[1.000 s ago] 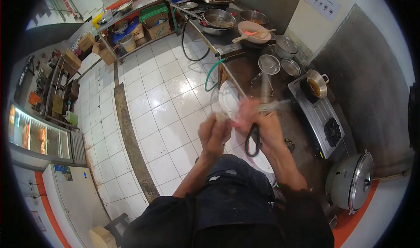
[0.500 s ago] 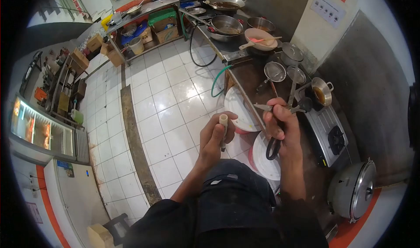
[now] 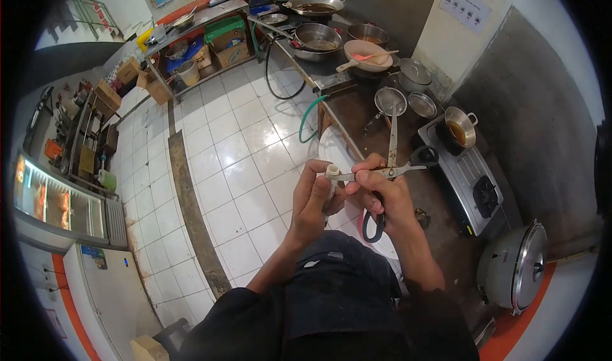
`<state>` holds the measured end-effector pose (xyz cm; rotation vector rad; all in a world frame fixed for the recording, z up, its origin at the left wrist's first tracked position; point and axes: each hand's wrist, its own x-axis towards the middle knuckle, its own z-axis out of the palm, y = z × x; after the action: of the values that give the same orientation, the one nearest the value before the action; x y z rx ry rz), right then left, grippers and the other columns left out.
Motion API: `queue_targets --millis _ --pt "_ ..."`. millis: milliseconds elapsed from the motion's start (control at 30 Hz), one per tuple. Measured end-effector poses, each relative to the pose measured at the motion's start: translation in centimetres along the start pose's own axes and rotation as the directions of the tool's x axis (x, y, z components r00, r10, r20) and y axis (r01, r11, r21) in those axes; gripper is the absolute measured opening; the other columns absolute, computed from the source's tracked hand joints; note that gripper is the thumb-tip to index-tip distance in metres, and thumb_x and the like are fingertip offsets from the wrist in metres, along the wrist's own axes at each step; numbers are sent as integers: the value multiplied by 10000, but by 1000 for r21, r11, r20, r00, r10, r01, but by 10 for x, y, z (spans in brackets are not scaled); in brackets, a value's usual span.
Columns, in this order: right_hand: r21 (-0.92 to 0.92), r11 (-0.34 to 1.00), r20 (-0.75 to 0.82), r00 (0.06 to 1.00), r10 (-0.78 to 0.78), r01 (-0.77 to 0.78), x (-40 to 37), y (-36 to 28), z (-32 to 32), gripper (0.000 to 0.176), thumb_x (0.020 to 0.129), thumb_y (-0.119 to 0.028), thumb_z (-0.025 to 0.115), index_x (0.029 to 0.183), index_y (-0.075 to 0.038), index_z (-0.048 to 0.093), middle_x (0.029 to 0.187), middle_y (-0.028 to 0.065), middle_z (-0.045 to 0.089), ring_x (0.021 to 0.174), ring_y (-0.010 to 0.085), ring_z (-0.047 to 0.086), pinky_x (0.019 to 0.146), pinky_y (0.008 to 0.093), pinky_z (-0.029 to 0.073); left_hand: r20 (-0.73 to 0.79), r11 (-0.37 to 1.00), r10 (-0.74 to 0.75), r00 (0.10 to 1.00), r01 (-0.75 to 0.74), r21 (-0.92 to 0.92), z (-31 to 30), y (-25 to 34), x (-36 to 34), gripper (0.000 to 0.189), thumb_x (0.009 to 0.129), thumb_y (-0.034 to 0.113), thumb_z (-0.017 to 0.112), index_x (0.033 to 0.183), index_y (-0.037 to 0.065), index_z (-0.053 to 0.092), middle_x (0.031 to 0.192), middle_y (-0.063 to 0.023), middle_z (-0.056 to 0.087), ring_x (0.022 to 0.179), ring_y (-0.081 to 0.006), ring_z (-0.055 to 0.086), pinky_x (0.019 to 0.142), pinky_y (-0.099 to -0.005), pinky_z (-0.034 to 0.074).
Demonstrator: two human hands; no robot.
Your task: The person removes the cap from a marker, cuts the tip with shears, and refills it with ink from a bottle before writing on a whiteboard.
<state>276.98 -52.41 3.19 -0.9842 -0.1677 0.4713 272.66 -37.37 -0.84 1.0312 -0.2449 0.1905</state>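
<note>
My left hand [image 3: 312, 198] is closed around a short cream-coloured tube [image 3: 332, 170] held upright, its open end facing up. The lower part of the tube is hidden by my fingers. In my right hand [image 3: 386, 195] I grip a pair of scissors [image 3: 393, 138], spread wide. One long blade points away from me, and the other metal part runs left to the side of the tube, just below its rim, apparently touching it. A black handle loop hangs below my right palm. Both hands are close together in front of my chest.
To the right, a counter carries a gas stove [image 3: 472, 176] with a small pan [image 3: 460, 125], a strainer [image 3: 390, 100] and a large lidded pot [image 3: 519, 268]. Further back are a pink pan [image 3: 368, 55] and several woks. White tiled floor [image 3: 236, 170] lies ahead and left.
My right hand has moved left to the tube, and the scissors have turned and spread wider, a blade now against the tube. My left hand stays nearly in place; the tube's mouth tilts toward me.
</note>
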Motion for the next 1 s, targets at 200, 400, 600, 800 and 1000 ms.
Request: queue_targets --millis 200,400,600,800,1000 --pt "26 999 -49 998 36 -34 0 -1 7 107 872 -55 632 972 -23 608 772 175 693 413 17 420 370 144 312 -75 974 132 988 -115 195 -1 -4 0 284 1043 312 398 1099 35 424 724 9 480 569 -25 336 497 -194 248" --pt "35 994 -42 994 104 -102 4 2 10 112 871 -51 635 972 -17 601 780 196 695 419 11 424 380 136 322 -60 942 229 972 -206 265 -8 -10 1 263 1047 280 386 1091 24 425 729 16 466 578 -22 334 510 -185 266" --pt "45 996 -79 994 82 -79 12 8 17 142 864 -44 644 989 -9 587 783 203 696 426 11 433 382 136 329 -101 952 216 971 -186 244 -17 -9 3 274 1047 300 383 1085 32 425 718 23 458 571 -15 328 503 -182 260" --pt "-102 994 -82 995 -56 48 15 10 21 218 845 -86 702 997 54 633 758 164 681 447 59 471 378 178 313 -144 967 205 968 -179 179 -17 -13 2 301 1046 336 370 1040 44 444 712 21 455 513 -8 320 449 -183 250" --pt "-126 984 -47 990 -131 125 8 8 25 202 828 -61 722 981 58 665 721 135 678 475 91 553 371 190 349 -133 968 226 965 -206 145 -12 -8 1 340 1044 372 359 1059 43 443 738 -7 563 521 -2 344 465 -173 261"
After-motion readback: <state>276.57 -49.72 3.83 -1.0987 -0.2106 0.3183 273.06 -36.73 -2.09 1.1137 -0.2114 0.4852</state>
